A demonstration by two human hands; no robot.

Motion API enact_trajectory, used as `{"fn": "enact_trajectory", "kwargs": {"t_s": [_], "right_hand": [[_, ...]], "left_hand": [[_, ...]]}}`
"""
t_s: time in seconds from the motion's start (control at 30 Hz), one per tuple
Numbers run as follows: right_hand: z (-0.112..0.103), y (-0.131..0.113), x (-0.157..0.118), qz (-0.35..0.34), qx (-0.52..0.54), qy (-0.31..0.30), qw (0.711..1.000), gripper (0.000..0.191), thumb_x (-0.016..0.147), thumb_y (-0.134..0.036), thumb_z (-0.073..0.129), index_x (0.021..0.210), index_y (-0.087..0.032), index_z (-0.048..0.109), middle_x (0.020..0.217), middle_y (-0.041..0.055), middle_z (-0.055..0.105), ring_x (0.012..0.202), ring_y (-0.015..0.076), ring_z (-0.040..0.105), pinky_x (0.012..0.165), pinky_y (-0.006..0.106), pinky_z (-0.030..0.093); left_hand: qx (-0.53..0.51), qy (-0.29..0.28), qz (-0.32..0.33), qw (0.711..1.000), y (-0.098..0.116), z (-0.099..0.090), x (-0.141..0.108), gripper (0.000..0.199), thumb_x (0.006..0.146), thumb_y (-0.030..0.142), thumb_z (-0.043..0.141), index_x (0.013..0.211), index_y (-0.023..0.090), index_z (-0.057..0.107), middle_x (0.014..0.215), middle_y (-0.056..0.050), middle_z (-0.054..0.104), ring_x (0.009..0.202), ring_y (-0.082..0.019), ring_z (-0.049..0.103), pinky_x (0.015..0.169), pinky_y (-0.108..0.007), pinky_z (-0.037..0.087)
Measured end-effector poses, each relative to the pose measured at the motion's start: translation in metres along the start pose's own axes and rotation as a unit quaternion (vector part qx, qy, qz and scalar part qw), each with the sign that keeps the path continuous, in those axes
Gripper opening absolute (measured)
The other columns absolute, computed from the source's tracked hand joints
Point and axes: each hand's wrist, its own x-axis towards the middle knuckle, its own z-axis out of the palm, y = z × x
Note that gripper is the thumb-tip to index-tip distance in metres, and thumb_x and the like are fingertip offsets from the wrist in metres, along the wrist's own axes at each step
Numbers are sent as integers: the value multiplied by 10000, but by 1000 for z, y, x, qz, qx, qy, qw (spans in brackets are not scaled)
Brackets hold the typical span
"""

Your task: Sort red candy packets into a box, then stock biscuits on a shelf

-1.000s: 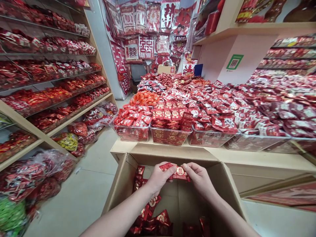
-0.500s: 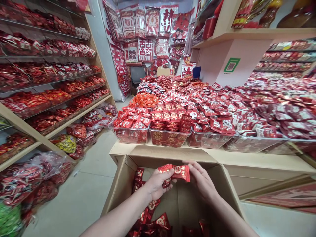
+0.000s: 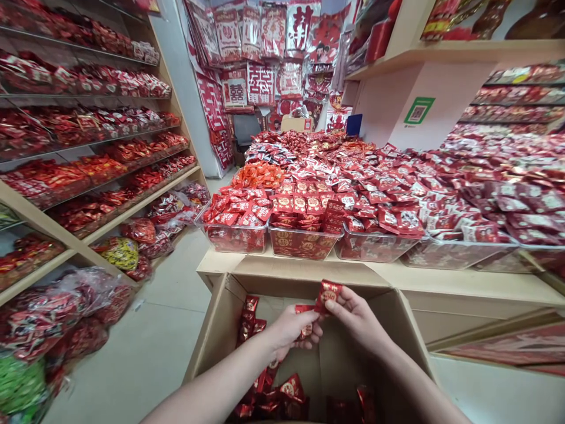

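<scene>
Both my hands are over an open cardboard box [image 3: 206, 330]. My left hand [image 3: 295, 331] is closed around a red candy packet [image 3: 305, 330] with gold print; whether more packets sit in its palm I cannot tell. Between thumb and fingers, my right hand [image 3: 353, 312] pinches another red and gold packet [image 3: 329, 292], tilted upward and touching the left hand's packet. Inside the box, loose red packets [image 3: 291, 391] lie along the left side and near the front. A few more [image 3: 365, 400] show at the lower right, partly in shadow.
Beyond the box, clear plastic bins [image 3: 304, 242] full of red packets line the counter edge [image 3: 212, 263]. Shelves [image 3: 132, 221] of wrapped candy rise on the left, with filled plastic bags [image 3: 66, 312] on the floor. A wooden shelf [image 3: 441, 53] juts out at the upper right.
My right hand, earlier with fingers extended beside a packet in my left hand, now pinches a packet and holds it upright. My left hand has shifted slightly right and lower.
</scene>
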Motion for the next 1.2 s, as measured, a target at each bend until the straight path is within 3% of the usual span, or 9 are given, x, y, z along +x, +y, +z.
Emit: {"fn": "enact_trajectory", "kwargs": {"t_s": [0.13, 0.3, 0.43, 0.63, 0.8, 0.97, 1.1, 1.2], "right_hand": [[-3, 1, 3, 25, 17, 34, 999, 222, 729, -334, 592, 876, -175, 545, 751, 22, 623, 652, 128, 560, 555, 237, 439], [0, 0, -1, 49, 9, -60, 997, 311, 740, -343, 575, 999, -174, 542, 868, 52, 634, 765, 166, 593, 725, 336, 471], [4, 1, -4, 38, -41, -94, 994, 307, 746, -324, 570, 1013, -175, 542, 964, 66, 617, 874, 187, 575, 798, 359, 452], [6, 2, -4, 46, -57, -52, 996, 223, 720, -349, 591, 848, -169, 566, 807, 27, 626, 774, 156, 573, 696, 278, 465], [5, 3, -1, 70, -14, 17, 997, 276, 672, -386, 629, 791, -174, 498, 679, -7, 583, 551, 103, 523, 472, 217, 422], [0, 2, -1, 39, -78, 50, 995, 219, 691, -360, 619, 736, -170, 519, 678, -2, 564, 627, 115, 523, 590, 245, 440], [-4, 2, -1, 5, -93, 52, 994, 291, 708, -341, 602, 943, -191, 521, 841, 33, 592, 788, 153, 545, 723, 287, 444], [-6, 1, 0, 8, -117, 33, 993, 219, 725, -347, 576, 865, -185, 529, 812, 27, 589, 772, 149, 546, 719, 280, 440]], "left_hand": [[-7, 21, 89, 996, 4, 0, 0, 256, 610, 275, 647, 807, 137, 558, 579, 13, 564, 489, -68, 505, 485, -189, 373], [-4, 29, 202, 979, 7, -2, 0, 309, 628, 301, 654, 877, 149, 552, 580, 28, 559, 499, -73, 486, 497, -199, 365], [44, 83, 259, 961, 5, -4, 4, 239, 643, 337, 644, 742, 130, 578, 596, 28, 549, 519, -67, 448, 527, -204, 360], [81, 69, 271, 957, 5, -6, 5, 208, 660, 321, 631, 660, 120, 575, 577, 29, 529, 544, -75, 447, 542, -202, 354], [69, 14, 246, 967, 5, -1, 3, 299, 591, 261, 691, 823, 135, 552, 747, -7, 598, 679, -112, 525, 661, -234, 400], [136, 37, 230, 963, 4, -4, 5, 221, 608, 257, 664, 735, 117, 548, 638, 10, 551, 591, -95, 477, 588, -223, 370], [195, 46, 237, 951, 6, -8, 5, 181, 632, 260, 632, 728, 123, 564, 616, 17, 539, 559, -89, 446, 538, -213, 340], [222, 71, 251, 940, 8, -9, 3, 173, 649, 270, 611, 744, 130, 577, 636, 10, 555, 576, -100, 466, 546, -215, 352]]}}
